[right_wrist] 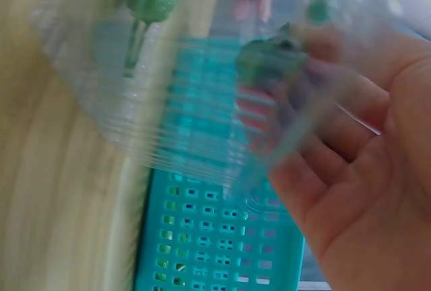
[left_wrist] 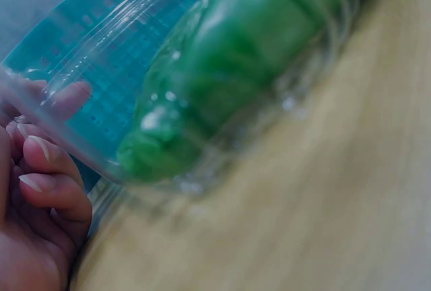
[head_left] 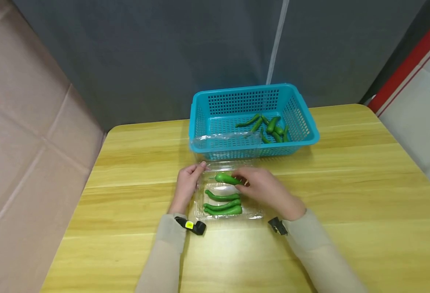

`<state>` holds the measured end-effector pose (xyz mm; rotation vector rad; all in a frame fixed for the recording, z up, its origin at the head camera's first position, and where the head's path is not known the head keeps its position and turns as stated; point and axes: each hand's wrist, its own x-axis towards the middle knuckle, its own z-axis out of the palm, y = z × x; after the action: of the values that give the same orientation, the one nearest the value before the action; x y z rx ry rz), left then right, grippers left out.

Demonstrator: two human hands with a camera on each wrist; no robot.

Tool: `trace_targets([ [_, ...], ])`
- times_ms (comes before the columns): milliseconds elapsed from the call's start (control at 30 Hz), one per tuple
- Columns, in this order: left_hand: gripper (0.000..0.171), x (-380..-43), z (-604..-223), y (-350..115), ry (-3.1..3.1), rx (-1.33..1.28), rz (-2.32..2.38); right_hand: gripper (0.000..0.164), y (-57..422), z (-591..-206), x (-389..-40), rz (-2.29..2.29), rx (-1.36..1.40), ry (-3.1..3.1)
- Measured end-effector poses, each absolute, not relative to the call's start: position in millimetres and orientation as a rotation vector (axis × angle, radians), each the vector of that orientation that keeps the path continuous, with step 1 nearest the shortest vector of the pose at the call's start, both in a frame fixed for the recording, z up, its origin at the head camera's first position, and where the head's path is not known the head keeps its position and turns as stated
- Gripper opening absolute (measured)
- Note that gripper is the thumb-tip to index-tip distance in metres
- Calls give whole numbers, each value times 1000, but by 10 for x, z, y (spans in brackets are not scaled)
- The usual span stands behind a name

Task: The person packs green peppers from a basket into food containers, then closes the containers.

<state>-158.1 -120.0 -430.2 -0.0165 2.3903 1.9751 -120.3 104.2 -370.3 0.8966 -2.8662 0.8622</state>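
Observation:
A clear hinged plastic box point(head_left: 251, 212) stands with its lid tipped back against the blue basket. Three long green peppers point(head_left: 223, 197) lie side by side in its base. My left hand point(head_left: 186, 183) holds the box's left side near the hinge, fingers curled at the wall in the left wrist view. Above the back of the base, my right hand point(head_left: 260, 185) pinches another green pepper point(head_left: 225, 178) by one end, its stem pointing left. Through the plastic in the right wrist view, that held pepper point(right_wrist: 259, 62) looks dark and blurred.
Just behind the box is the blue perforated basket point(head_left: 253, 149), with several green peppers point(head_left: 273, 124) mostly in its right half. Everything stands on a wooden table point(head_left: 365, 195). A dark grey panel point(head_left: 163, 61) rises along the table's back edge.

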Motion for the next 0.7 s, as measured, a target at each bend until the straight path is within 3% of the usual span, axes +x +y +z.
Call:
trace_targets([
  [267, 44, -1668, -4499, -1226, 2423, -37, 1991, 21, 996, -3807, -1199, 679, 935, -2827],
  [700, 38, -1549, -4219, -1185, 2387, -7, 1973, 19, 927, -3906, -1176, 526, 872, -2865],
])
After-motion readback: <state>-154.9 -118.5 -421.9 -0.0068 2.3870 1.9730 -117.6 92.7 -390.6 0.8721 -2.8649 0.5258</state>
